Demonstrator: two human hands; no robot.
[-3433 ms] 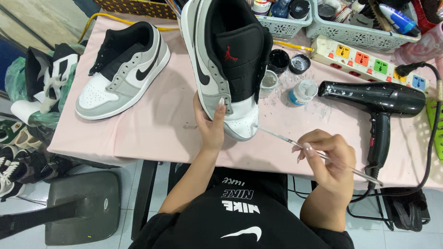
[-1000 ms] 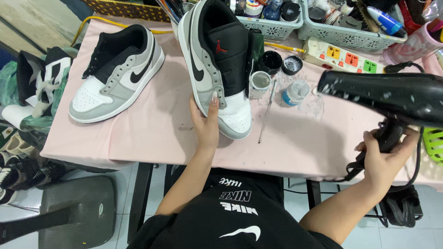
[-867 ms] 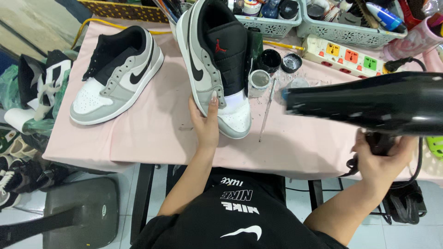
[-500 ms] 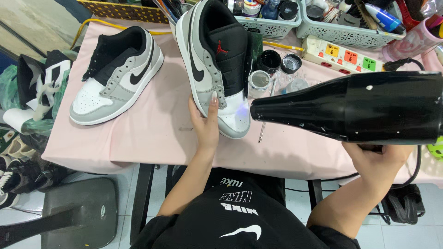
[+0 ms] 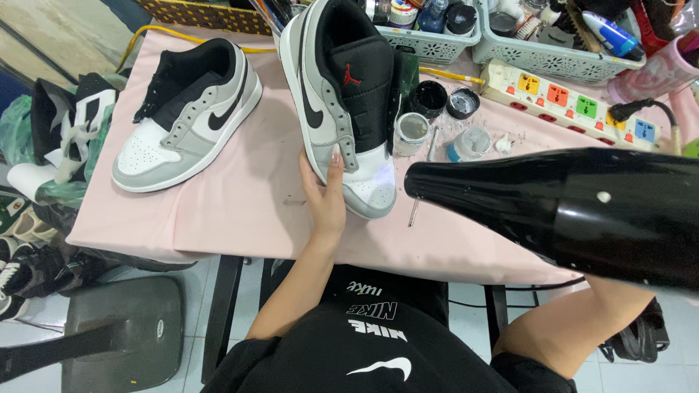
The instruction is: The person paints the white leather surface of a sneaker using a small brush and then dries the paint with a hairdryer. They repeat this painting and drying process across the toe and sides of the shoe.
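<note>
Steadying grey sneaker [image 5: 342,109], left hand [image 5: 325,196]; hairdryer [image 5: 561,211] aimed.

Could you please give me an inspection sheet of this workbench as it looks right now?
Surface: pink cloth-covered table.
Job's things: grey, white and black sneaker; black hair dryer aimed at its toe.
Clutter: second sneaker, small open jars, slim tool, two supply baskets.
Hands: left hand steadies the sneaker; right hand hidden behind the dryer.
Cables: power strip with one black plug; yellow cord.
Surroundings: shoes piled at left, grey stool.
</note>
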